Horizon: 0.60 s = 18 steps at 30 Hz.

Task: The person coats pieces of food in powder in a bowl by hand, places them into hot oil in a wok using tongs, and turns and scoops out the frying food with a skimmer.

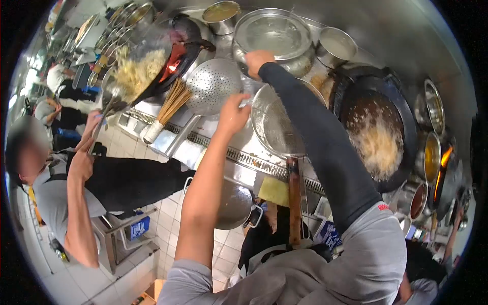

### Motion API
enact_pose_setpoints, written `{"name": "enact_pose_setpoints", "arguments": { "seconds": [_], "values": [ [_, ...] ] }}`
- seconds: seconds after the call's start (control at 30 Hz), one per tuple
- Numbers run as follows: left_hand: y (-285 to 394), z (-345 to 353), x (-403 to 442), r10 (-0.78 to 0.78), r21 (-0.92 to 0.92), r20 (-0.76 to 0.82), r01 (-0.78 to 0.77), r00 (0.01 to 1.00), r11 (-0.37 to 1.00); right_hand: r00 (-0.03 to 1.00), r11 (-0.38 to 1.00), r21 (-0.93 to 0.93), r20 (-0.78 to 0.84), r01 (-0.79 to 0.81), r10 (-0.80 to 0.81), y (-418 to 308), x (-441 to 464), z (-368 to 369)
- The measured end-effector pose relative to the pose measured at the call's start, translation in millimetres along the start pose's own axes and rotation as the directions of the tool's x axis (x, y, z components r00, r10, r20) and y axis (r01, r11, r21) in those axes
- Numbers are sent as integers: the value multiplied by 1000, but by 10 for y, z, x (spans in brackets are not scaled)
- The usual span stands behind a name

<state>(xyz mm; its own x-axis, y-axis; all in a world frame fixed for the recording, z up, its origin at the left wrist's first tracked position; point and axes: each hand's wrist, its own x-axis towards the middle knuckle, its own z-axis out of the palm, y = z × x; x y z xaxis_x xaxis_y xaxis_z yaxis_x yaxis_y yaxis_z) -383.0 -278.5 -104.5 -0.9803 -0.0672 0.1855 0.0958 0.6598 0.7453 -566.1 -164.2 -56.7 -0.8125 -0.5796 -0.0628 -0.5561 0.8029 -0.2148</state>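
My right hand (259,63), on the arm with the black sleeve, is at the near rim of a large metal pot (272,35) of clear liquid. Its fingers are curled, and whatever they hold is hidden. My bare left hand (235,114) is raised over the stove top, thumb and fingers apart, with nothing seen in it. Just beyond it lies a perforated metal ladle (213,86). Right of the left hand is a round strainer (277,122) with a wooden handle (295,203). Food bubbles in oil in a black wok (376,132) at the right.
At the left a co-worker (76,178) tosses food in a flaming wok (152,76). A bamboo brush (173,101) lies near the stove's front edge. Small metal pots (336,47) stand at the back. A flame (443,168) burns at the far right. A deep pot (234,203) sits below the edge.
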Motion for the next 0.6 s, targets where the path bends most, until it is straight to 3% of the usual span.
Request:
{"name": "enact_pose_setpoints", "arguments": {
  "seconds": [0.07,0.1,0.13,0.17,0.2,0.27,0.3,0.33,0.37,0.43,0.5,0.57,0.6],
  "values": [
    [260,-262,-488,-74,-180,56,83,996,980,994,997,39,-90,60,-56,-49,25,239],
    [343,-355,-741,-98,-203,54,107,994,973,989,993,56,94,107,-112,-149,0,194],
    [398,-428,-984,-116,-230,64,127,991,965,967,966,36,-9,256,-256,-249,-231,184],
    [352,-504,-1248,-77,-189,73,89,994,978,985,977,124,-5,174,-175,-406,-355,138],
    [309,-546,-1440,-26,-152,78,38,997,988,959,932,277,-220,235,-177,-453,-441,228],
    [390,-613,-1841,-102,-353,118,138,988,925,973,705,709,-144,-24,178,-747,-771,278],
    [437,-654,-1996,-146,-440,130,189,981,878,997,937,348,-76,12,15,-917,-1034,269],
    [468,-684,-2167,-121,-447,115,160,986,880,993,993,-56,69,102,-98,-1083,-1287,286],
    [478,-698,-2322,-96,-451,102,133,990,882,993,950,302,-101,81,-52,-1092,-1430,519],
    [497,-658,-2619,-57,-518,93,97,994,850,930,849,496,-196,-180,311,-1533,-2335,149],
    [688,-616,-2932,-147,-675,170,224,974,703,911,937,324,-412,128,18,-1614,-3148,163],
    [786,-508,-3256,-203,-757,253,324,946,568,761,923,332,-645,194,72,-1686,-3999,228],
    [863,-454,-3398,-189,-780,258,320,947,538,764,897,416,-625,150,162,-1728,-4477,144]
  ]
}}
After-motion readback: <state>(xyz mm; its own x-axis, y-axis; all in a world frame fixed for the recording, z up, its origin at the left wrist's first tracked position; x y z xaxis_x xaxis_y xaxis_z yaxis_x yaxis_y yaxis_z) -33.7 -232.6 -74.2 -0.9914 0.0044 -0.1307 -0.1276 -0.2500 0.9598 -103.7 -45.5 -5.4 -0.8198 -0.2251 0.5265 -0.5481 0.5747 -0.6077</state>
